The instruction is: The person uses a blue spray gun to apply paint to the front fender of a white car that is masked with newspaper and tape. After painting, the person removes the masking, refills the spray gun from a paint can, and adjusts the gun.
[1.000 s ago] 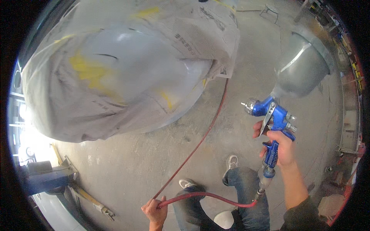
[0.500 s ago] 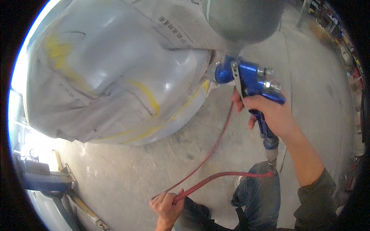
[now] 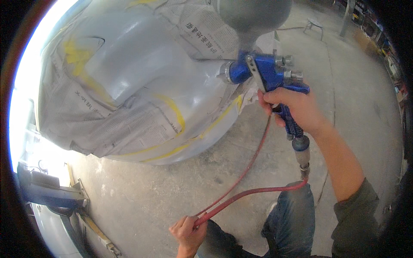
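Note:
My right hand (image 3: 297, 105) grips a blue spray gun (image 3: 269, 71) by its handle, fingers at the silver trigger. A grey paint cup (image 3: 256, 17) sits on top of the gun, cut off by the upper edge. The nozzle points left at a pale grey car bumper (image 3: 142, 69), close to its right side. Newspaper (image 3: 129, 129) and yellow tape (image 3: 174, 112) mask parts of that bumper. From the gun's lower end a red air hose (image 3: 249, 193) runs to my left hand (image 3: 189, 234), which is closed around it; a thinner stretch of hose rises behind the gun.
Concrete floor (image 3: 172, 185) lies below the bumper. At the lower left stand a blue and grey lift arm (image 3: 56, 193) and part of another car (image 3: 49, 228). A small stool (image 3: 314, 23) is far off at the upper right, near cluttered shelves (image 3: 378, 38).
The spray gun in my right hand has moved left and slightly up, nearer over the bumper's right side. My left hand still holds the hose in almost the same place.

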Demonstrator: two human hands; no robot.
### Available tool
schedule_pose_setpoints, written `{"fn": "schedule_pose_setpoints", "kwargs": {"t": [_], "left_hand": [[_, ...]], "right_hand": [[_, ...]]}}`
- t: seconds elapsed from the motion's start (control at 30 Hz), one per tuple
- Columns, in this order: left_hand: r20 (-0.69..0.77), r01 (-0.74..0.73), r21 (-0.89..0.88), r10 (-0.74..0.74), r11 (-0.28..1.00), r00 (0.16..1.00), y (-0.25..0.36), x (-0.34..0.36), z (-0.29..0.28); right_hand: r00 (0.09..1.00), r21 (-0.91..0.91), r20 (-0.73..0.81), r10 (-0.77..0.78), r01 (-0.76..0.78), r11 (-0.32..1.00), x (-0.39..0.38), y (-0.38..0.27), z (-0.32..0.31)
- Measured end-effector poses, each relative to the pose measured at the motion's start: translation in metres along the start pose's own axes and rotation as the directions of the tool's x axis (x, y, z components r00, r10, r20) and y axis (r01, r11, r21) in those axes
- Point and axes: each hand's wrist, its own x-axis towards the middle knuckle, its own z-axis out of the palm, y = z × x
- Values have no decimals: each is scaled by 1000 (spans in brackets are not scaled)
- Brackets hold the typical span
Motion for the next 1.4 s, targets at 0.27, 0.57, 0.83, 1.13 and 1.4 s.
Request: {"fn": "schedule_pose_setpoints", "kwargs": {"t": [0.27, 0.57, 0.83, 1.13, 1.4], "left_hand": [[29, 7, 21, -8, 1000, 1000, -1, -1, 11], [55, -6, 8, 5, 1000, 998, -7, -7, 33], [-4, 9, 28, -9, 1000, 1000, -19, -4, 42], [-60, -5, 13, 5, 1000, 998, -30, -2, 40], [-123, -8, 15, 10, 1000, 992, -50, -12, 53]], "right_hand": [[998, -72, -11, 56, -57, 996, -7, 5, 1], [999, -43, -5, 35, -35, 998, 7, 27, -15], [973, 13, -218, -79, 83, 996, 1, 21, -14], [999, -72, -18, -43, 41, 997, 11, 9, -18], [969, 28, -225, -100, 109, 994, -16, 24, 13]]}}
